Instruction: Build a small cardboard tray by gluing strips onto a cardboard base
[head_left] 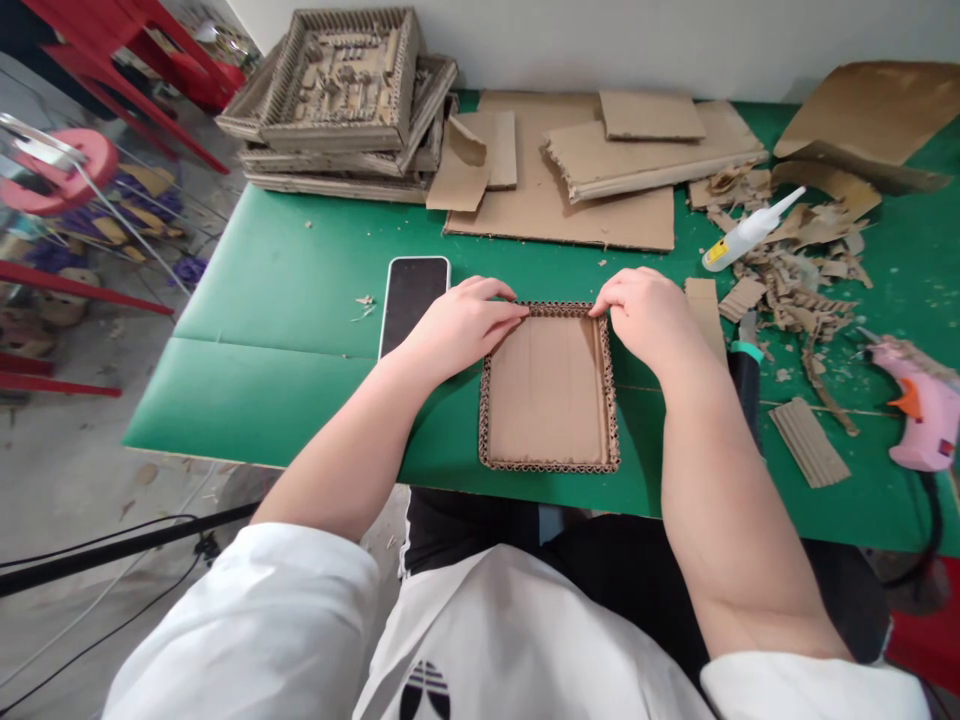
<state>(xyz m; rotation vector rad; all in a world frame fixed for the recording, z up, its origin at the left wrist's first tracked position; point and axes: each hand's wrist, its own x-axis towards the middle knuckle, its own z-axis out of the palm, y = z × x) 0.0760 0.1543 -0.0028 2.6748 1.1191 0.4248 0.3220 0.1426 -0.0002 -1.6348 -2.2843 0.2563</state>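
Note:
A small cardboard tray (550, 395) with a corrugated rim lies flat on the green table (292, 330) in front of me. My left hand (461, 322) rests on the tray's far left corner, its fingers curled and pressing on the rim. My right hand (646, 312) presses the far right corner, fingers bent down onto the rim. Both forearms reach in from below.
A phone (412, 300) lies face up left of the tray. Stacked cardboard frames (345, 100) stand at the back left, flat cardboard sheets (585, 170) behind. A glue bottle (750, 230), cardboard scraps (795, 285), a pink glue gun (922, 405) and a black-handled tool (746, 375) lie to the right.

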